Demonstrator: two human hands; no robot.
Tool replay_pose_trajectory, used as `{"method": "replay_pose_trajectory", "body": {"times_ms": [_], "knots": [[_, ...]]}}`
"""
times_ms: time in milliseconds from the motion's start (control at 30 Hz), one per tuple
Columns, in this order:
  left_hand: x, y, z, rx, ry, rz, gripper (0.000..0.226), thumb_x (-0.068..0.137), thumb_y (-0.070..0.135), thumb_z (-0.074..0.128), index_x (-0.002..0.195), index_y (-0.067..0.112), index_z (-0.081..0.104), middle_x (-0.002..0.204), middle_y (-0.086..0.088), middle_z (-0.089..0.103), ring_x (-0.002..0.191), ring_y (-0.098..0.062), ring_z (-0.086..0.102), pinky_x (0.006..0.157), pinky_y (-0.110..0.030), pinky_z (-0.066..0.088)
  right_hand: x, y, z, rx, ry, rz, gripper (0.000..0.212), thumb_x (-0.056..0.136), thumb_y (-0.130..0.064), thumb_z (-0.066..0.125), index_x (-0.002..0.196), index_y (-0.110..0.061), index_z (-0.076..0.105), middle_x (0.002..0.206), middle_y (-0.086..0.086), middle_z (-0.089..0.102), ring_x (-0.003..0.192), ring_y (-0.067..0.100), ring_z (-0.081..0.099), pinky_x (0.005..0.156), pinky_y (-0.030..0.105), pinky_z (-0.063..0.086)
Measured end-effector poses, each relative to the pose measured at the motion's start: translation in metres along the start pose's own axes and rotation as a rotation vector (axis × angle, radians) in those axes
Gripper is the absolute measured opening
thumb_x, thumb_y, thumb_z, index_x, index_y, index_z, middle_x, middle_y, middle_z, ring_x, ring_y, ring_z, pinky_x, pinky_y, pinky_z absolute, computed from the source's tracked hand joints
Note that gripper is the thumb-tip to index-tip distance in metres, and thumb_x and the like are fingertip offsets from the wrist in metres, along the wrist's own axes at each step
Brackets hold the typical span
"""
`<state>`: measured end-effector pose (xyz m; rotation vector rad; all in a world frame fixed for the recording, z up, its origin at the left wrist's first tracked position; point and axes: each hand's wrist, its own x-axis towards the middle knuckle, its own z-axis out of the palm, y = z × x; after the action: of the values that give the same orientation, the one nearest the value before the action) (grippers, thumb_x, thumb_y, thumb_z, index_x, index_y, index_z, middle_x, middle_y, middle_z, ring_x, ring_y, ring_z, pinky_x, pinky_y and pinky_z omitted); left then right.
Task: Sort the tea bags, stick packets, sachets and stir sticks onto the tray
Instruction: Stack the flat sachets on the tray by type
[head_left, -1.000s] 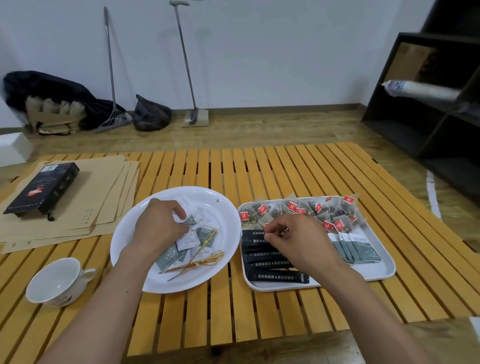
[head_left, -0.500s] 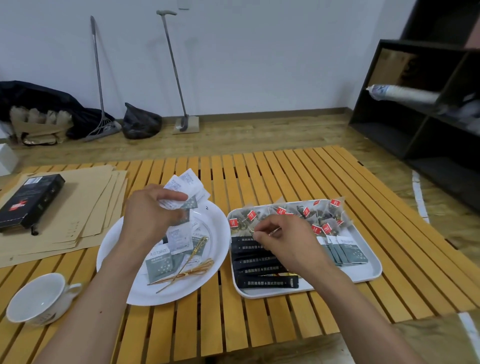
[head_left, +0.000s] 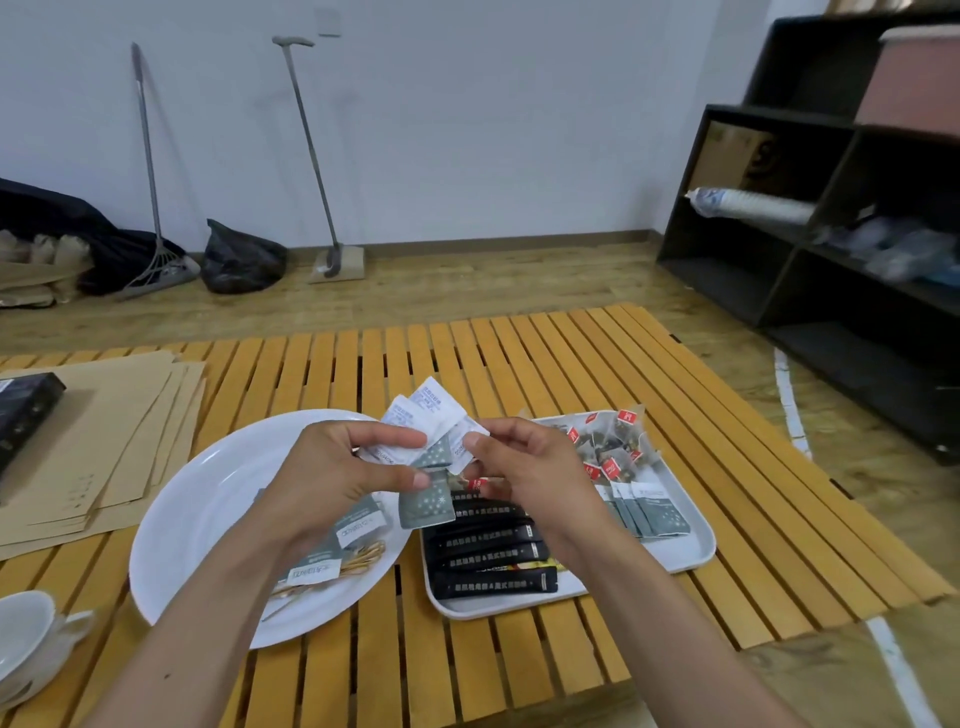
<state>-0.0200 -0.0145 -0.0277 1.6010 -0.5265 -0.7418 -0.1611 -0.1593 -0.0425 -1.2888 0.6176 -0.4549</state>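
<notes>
Head view: my left hand (head_left: 332, 467) grip holds a fan of about five sachets (head_left: 431, 431); my right hand (head_left: 524, 462) grip pinches its right edge. Below the grips, the tray (head_left: 696, 545) carries four black stick packets (head_left: 493, 558).

You hold a fan of white and grey sachets (head_left: 426, 434) above the tray (head_left: 696, 545) of black stick packets (head_left: 493, 556) and tea bags (head_left: 608, 447).

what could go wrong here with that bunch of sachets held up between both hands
The left hand holds a loose fan of sachets above the gap between plate and tray; as the right hand pinches one out, others may slip. A grey sachet already hangs low and might fall.
</notes>
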Motion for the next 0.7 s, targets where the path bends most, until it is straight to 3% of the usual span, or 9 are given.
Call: {"method": "replay_pose_trajectory", "body": {"times_ms": [100, 267, 333, 400, 467, 533, 600, 700], "knots": [[0.003, -0.004, 0.004, -0.120, 0.000, -0.055, 0.037, 0.063, -0.010, 0.085, 0.094, 0.008, 0.081, 0.101, -0.009, 0.080, 0.090, -0.024, 0.077, 0.066, -0.023, 0.061, -0.001, -0.003, -0.005, -0.003, 0.018, 0.007, 0.021, 0.090, -0.016, 0.076, 0.109, -0.007, 0.072, 0.086, 0.011, 0.076, 0.072, 0.014, 0.069, 0.065, 0.026, 0.055], [0.009, -0.005, 0.012, -0.264, 0.084, -0.080, 0.037, 0.068, -0.014, 0.081, 0.101, 0.002, 0.077, 0.106, -0.014, 0.077, 0.086, -0.026, 0.078, 0.064, -0.023, 0.062, -0.002, -0.009, -0.022, 0.032, 0.110, 0.015, 0.017, 0.088, -0.015, 0.078, 0.102, -0.008, 0.071, 0.098, 0.009, 0.079, 0.082, 0.020, 0.075, 0.061, 0.023, 0.054], [0.010, -0.007, 0.018, -0.309, 0.126, -0.068, 0.035, 0.069, -0.012, 0.081, 0.101, 0.002, 0.077, 0.107, -0.015, 0.077, 0.088, -0.026, 0.078, 0.065, -0.025, 0.063, -0.005, -0.012, -0.027, 0.026, 0.084, -0.013, 0.013, 0.086, -0.011, 0.079, 0.096, -0.008, 0.070, 0.092, 0.007, 0.078, 0.075, 0.015, 0.073, 0.058, 0.021, 0.054], [0.010, -0.009, 0.026, -0.342, 0.147, -0.060, 0.036, 0.068, -0.010, 0.082, 0.101, 0.002, 0.076, 0.105, -0.015, 0.078, 0.087, -0.026, 0.078, 0.066, -0.026, 0.063, -0.009, -0.011, -0.030, -0.080, 0.047, -0.078, 0.011, 0.086, -0.012, 0.079, 0.092, -0.009, 0.071, 0.089, 0.007, 0.077, 0.072, 0.013, 0.071, 0.061, 0.025, 0.058], [0.009, -0.010, 0.036, -0.374, 0.131, -0.065, 0.041, 0.065, -0.007, 0.084, 0.105, 0.001, 0.075, 0.103, -0.015, 0.079, 0.086, -0.025, 0.078, 0.067, -0.026, 0.063, -0.011, -0.008, -0.032, -0.248, 0.001, -0.137, 0.013, 0.085, -0.016, 0.081, 0.092, -0.010, 0.071, 0.092, 0.003, 0.078, 0.077, 0.021, 0.074, 0.068, 0.035, 0.062], [0.009, -0.010, 0.043, -0.396, 0.111, -0.077, 0.046, 0.063, -0.004, 0.084, 0.107, 0.000, 0.074, 0.103, -0.015, 0.079, 0.089, -0.025, 0.078, 0.073, -0.029, 0.064, -0.012, -0.007, -0.034, -0.316, -0.048, -0.141, 0.013, 0.084, -0.010, 0.081, 0.091, -0.011, 0.070, 0.090, -0.004, 0.078, 0.085, 0.028, 0.076, 0.070, 0.036, 0.060], [0.010, -0.010, 0.047, -0.395, 0.104, -0.077, 0.043, 0.067, -0.005, 0.083, 0.109, 0.001, 0.074, 0.104, -0.015, 0.079, 0.091, -0.027, 0.078, 0.079, -0.033, 0.064, -0.013, -0.007, -0.035, -0.361, -0.074, -0.128, 0.016, 0.080, -0.007, 0.084, 0.086, -0.016, 0.072, 0.092, -0.008, 0.078, 0.089, 0.024, 0.076, 0.071, 0.034, 0.062], [0.009, -0.010, 0.050, -0.367, 0.093, -0.071, 0.035, 0.072, -0.006, 0.080, 0.106, 0.002, 0.076, 0.101, -0.012, 0.080, 0.088, -0.025, 0.078, 0.076, -0.031, 0.065, -0.014, -0.009, -0.039, -0.492, -0.091, -0.116, 0.023, 0.071, -0.014, 0.091, 0.085, -0.022, 0.075, 0.096, -0.004, 0.077, 0.087, 0.014, 0.074, 0.083, 0.040, 0.062]]}}
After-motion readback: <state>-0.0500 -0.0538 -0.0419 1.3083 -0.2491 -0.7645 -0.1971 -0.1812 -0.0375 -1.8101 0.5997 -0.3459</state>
